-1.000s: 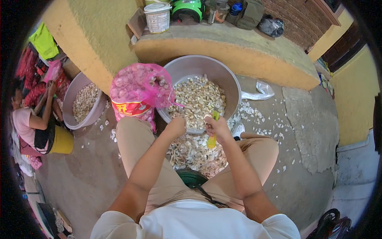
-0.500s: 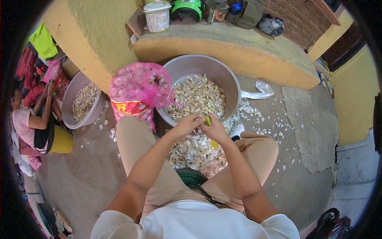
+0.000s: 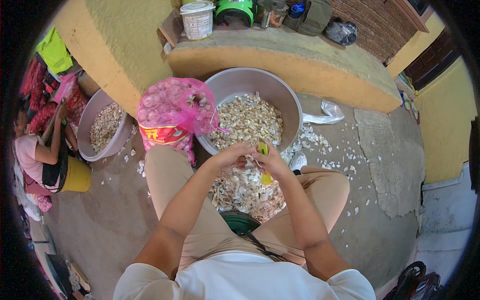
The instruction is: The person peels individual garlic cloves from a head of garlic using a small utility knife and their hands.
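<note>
My right hand (image 3: 271,161) is closed around a yellow-green utility knife (image 3: 266,177), which shows above and below the fingers. Beside it, my left hand (image 3: 232,156) has its fingers curled and pinched together; whatever they hold is mostly hidden. Both hands are close together over the near rim of a large grey basin (image 3: 250,80), which contains many loose garlic cloves (image 3: 252,117). Beneath the hands, between my legs, lies a heap of garlic skins (image 3: 245,192). A pink mesh sack of garlic bulbs (image 3: 172,107) stands against the basin's left side.
At far left, a person (image 3: 42,150) sits near another basin of garlic (image 3: 87,145). A yellow wall ledge (image 3: 300,85) runs behind, bearing a white bucket (image 3: 197,22) and a green helmet (image 3: 235,11). A silvery plastic bag (image 3: 330,112) and scattered skins lie on the floor at right.
My hands have moved slightly apart. The utility knife has turned more upright in my right hand, showing more of its body, and its lower end has shifted a little left.
</note>
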A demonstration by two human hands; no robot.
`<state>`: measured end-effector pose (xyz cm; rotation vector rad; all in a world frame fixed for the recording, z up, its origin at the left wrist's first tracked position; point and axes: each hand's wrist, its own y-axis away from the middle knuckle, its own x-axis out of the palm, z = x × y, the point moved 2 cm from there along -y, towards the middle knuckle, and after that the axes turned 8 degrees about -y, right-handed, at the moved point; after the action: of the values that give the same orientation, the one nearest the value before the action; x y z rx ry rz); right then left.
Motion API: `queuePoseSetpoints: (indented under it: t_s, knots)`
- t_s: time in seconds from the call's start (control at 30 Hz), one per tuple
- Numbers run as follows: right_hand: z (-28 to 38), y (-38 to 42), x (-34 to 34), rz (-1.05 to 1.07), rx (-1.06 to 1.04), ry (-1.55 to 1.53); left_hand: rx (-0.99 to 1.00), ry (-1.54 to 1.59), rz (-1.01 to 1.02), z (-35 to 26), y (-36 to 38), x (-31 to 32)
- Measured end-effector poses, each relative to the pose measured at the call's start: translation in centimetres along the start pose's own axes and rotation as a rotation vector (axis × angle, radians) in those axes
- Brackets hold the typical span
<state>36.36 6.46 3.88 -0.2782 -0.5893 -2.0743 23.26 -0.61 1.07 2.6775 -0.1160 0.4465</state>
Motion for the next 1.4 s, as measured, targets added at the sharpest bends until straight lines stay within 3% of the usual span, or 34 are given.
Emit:
queuePoseSetpoints:
  t_s: [0.2, 0.3, 0.4, 0.5, 0.7, 0.8, 0.9, 1.0, 1.03, 1.1, 1.2, 1.4]
  knots:
    - [0.5, 0.7, 1.4, -0.046, -0.033, -0.234, 0.037, 0.032, -0.139, -0.4, 0.3, 1.0]
    - [-0.7, 0.0, 0.7, -0.057, -0.034, -0.259, 0.164, 0.103, -0.293, -0.1, -0.1, 1.5]
    - [-0.8, 0.0, 0.8, -0.052, -0.013, -0.26, 0.156, 0.078, -0.391, -0.2, -0.2, 0.8]
    - [0.3, 0.4, 1.6, -0.097, -0.015, -0.3, 0.065, 0.213, -0.287, -0.5, -0.2, 1.3]
    - [0.2, -0.4, -0.7, -0.201, -0.025, -0.372, -0.044, 0.221, -0.48, 0.0, -0.4, -0.1]
    - [0.4, -0.6, -0.9, -0.265, -0.038, -0.401, -0.196, -0.079, -0.511, 0.7, -0.6, -2.4]
    - [0.8, -0.2, -0.8, -0.292, -0.023, -0.32, -0.016, 0.036, -0.493, 1.2, -1.5, -3.6]
    - [0.6, -0.1, -0.8, -0.276, 0.005, -0.162, 0.326, -0.116, -0.844, 0.0, -2.1, -3.1]
    - [0.5, 0.0, -0.8, -0.268, -0.008, -0.133, 0.418, -0.417, -0.855, 0.3, -2.3, -3.3]
    - [0.1, -0.1, -0.8, -0.248, -0.038, -0.074, 0.592, -1.024, -0.839, 1.2, -2.8, -3.9]
    - [-0.4, -0.4, -1.0, -0.247, -0.081, 0.067, 0.209, -0.462, -0.318, -0.2, -0.5, 0.2]
    - [0.0, -0.2, 0.3, -0.195, -0.041, 0.223, 0.06, -0.402, -0.258, 0.0, -0.6, 0.2]
